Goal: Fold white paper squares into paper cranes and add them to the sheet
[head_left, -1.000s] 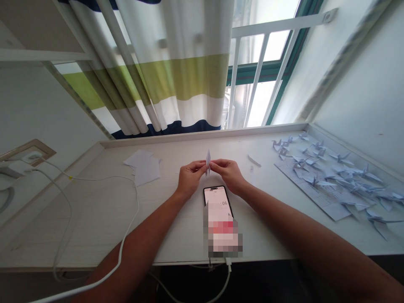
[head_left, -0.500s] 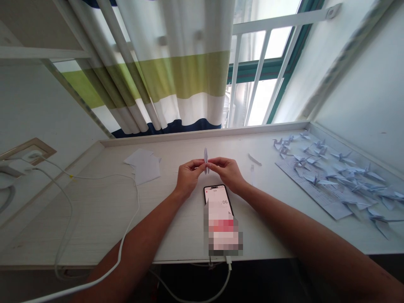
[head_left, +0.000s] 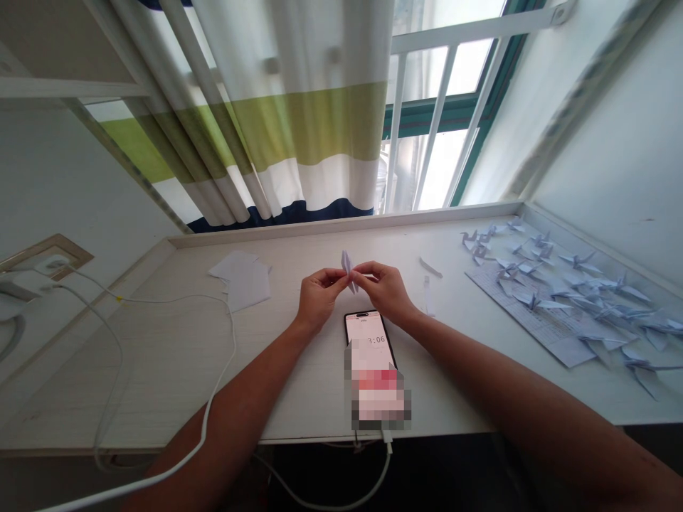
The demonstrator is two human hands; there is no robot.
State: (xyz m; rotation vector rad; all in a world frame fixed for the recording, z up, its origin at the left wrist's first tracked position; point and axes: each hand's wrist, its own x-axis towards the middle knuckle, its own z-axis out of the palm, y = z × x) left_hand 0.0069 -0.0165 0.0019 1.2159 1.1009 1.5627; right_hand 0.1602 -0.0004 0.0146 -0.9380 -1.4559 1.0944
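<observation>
My left hand [head_left: 319,297] and my right hand [head_left: 385,289] meet above the middle of the white desk [head_left: 160,355]. Both pinch a small folded piece of pale paper [head_left: 348,264] between thumb and fingers; its pointed top sticks up, tilted a little to the left. Just below my hands a phone [head_left: 369,340] lies flat with a timer on its screen. A white cable [head_left: 373,476] is plugged into the phone's near end.
Several folded paper cranes [head_left: 565,291] lie on a printed sheet at the right. Loose white paper sheets [head_left: 242,279] sit at the back left. Two paper strips [head_left: 428,273] lie right of my hands. A charger cable [head_left: 160,302] runs from a wall socket [head_left: 45,264]. A striped curtain [head_left: 299,135] hangs behind.
The folded paper has turned between my fingertips, its tip now leaning left. My hands stay in the same place.
</observation>
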